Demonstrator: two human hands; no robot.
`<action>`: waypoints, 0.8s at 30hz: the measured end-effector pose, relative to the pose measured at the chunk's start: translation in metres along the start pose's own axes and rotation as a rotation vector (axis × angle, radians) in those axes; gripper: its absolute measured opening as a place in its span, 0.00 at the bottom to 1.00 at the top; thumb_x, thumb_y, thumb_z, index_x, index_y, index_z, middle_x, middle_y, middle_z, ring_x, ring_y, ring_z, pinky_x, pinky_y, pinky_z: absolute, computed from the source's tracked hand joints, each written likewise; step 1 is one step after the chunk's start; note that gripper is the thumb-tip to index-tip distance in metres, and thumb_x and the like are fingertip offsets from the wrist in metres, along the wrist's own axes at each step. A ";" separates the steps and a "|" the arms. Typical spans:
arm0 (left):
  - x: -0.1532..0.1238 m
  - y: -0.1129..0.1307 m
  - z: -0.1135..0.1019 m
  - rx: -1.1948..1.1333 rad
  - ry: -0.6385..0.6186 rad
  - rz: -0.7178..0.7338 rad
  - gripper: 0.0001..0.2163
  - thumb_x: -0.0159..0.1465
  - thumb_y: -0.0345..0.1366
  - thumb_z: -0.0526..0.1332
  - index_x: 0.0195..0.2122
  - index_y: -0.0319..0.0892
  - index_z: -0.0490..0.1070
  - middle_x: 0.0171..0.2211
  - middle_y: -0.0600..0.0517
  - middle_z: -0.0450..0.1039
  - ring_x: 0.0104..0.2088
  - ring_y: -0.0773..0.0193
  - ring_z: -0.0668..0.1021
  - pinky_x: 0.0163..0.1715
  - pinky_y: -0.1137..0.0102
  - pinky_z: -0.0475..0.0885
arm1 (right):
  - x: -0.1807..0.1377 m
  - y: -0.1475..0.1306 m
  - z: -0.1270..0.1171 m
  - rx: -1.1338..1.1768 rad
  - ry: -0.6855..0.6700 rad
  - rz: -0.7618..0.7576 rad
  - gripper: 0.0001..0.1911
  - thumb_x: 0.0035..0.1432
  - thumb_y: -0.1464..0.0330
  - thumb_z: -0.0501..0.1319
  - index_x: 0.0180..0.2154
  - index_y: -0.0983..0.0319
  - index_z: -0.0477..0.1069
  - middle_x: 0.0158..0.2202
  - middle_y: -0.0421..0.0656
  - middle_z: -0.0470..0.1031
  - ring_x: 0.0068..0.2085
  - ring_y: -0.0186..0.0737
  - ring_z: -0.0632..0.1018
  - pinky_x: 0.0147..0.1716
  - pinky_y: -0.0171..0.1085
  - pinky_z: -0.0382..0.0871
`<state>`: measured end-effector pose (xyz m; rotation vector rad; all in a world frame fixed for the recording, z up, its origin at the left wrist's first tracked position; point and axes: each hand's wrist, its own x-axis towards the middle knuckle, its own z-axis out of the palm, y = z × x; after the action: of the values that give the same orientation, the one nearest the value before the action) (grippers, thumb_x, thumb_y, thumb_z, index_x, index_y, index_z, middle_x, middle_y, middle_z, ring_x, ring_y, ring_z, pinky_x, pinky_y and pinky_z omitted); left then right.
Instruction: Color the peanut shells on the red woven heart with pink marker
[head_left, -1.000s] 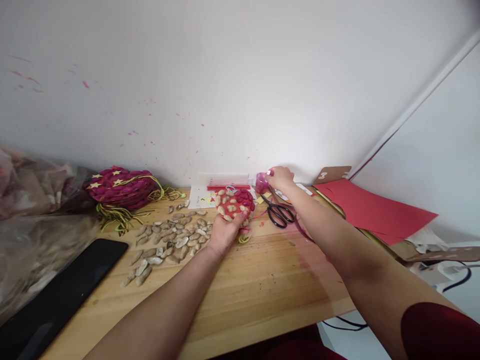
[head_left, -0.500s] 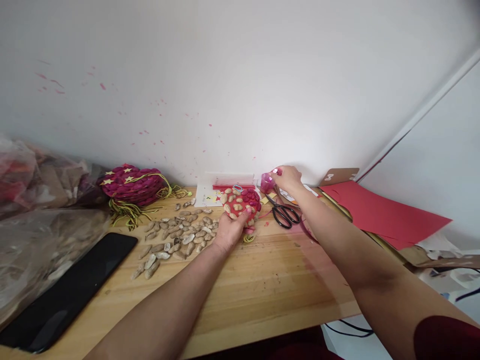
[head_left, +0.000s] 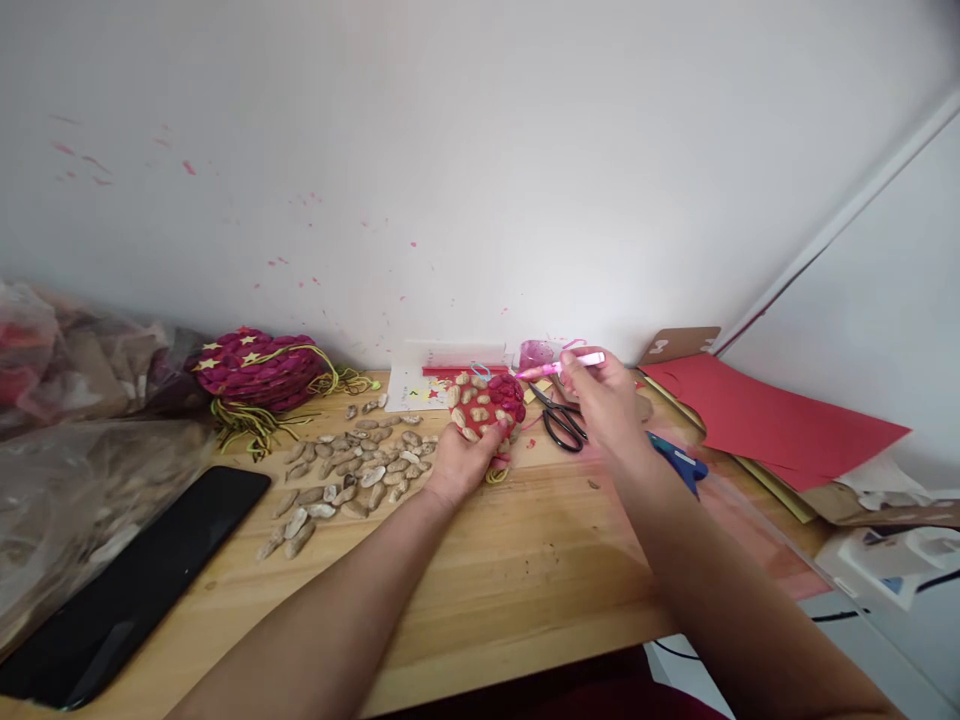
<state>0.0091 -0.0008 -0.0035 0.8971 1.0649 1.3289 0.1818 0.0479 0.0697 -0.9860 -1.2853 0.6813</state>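
Near the back of the bench (head_left: 525, 570), by the wall: left hand (head_left: 465, 465) with fingers clenched on the lower edge of a red ornament (head_left: 486, 405) studded with peanut shells, ornament tilted up off the wood. Right hand (head_left: 604, 400) just beside the ornament, raised, fingers grasping a pink brush (head_left: 562, 366) held roughly level, its tip pointing toward the ornament's top edge and close to it; contact not clear. Behind the ornament, against the wall: a small pink cup (head_left: 536, 354) and a white paper sheet (head_left: 420, 385). Between ornament and right hand, flat on the wood: black scissors (head_left: 559, 418). Past the right wrist: a blue glue gun (head_left: 679, 462). Left of the ornament: a loose scatter of peanut shells (head_left: 349, 480), and farther left a finished dark red ornament (head_left: 255, 368) with yellow stars and yellow-green cords. Well to the left, near the bench's front edge: a black phone (head_left: 127, 590). Far right of the ornament: red paper sheets (head_left: 772, 420).
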 end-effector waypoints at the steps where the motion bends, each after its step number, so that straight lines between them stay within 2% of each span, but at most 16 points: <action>1: -0.001 -0.002 -0.001 0.036 -0.016 0.027 0.17 0.56 0.44 0.76 0.41 0.41 0.79 0.34 0.46 0.84 0.23 0.60 0.82 0.22 0.67 0.79 | -0.011 -0.004 0.004 0.033 -0.032 -0.001 0.22 0.54 0.49 0.73 0.35 0.58 0.72 0.24 0.35 0.72 0.25 0.34 0.71 0.25 0.34 0.67; 7: -0.002 -0.007 -0.003 0.193 -0.054 0.167 0.14 0.59 0.47 0.74 0.37 0.42 0.79 0.29 0.49 0.81 0.22 0.63 0.79 0.23 0.70 0.78 | -0.049 -0.012 0.017 -0.097 -0.064 -0.190 0.11 0.65 0.57 0.67 0.39 0.57 0.74 0.34 0.40 0.79 0.34 0.38 0.78 0.33 0.37 0.72; 16: -0.001 -0.013 -0.006 0.252 -0.082 0.144 0.14 0.63 0.49 0.70 0.37 0.42 0.78 0.27 0.50 0.80 0.22 0.62 0.79 0.23 0.71 0.76 | -0.056 -0.008 0.008 -0.248 -0.152 -0.400 0.03 0.69 0.65 0.64 0.42 0.56 0.72 0.38 0.42 0.80 0.35 0.39 0.79 0.33 0.38 0.74; 20: -0.003 -0.014 -0.007 0.242 -0.084 0.121 0.14 0.63 0.49 0.70 0.37 0.42 0.78 0.29 0.48 0.81 0.23 0.62 0.80 0.24 0.70 0.77 | -0.056 -0.011 0.007 -0.289 -0.179 -0.443 0.02 0.69 0.65 0.64 0.42 0.56 0.73 0.38 0.42 0.81 0.35 0.38 0.80 0.34 0.38 0.75; 24: -0.006 -0.008 -0.004 0.277 -0.098 0.097 0.15 0.63 0.50 0.69 0.34 0.42 0.77 0.25 0.49 0.80 0.22 0.62 0.80 0.23 0.71 0.76 | -0.056 -0.012 0.008 -0.285 -0.199 -0.465 0.01 0.69 0.67 0.64 0.41 0.56 0.73 0.38 0.41 0.82 0.36 0.37 0.81 0.34 0.36 0.76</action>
<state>0.0079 -0.0078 -0.0117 1.2203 1.1579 1.2202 0.1619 -0.0046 0.0544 -0.8131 -1.7485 0.2421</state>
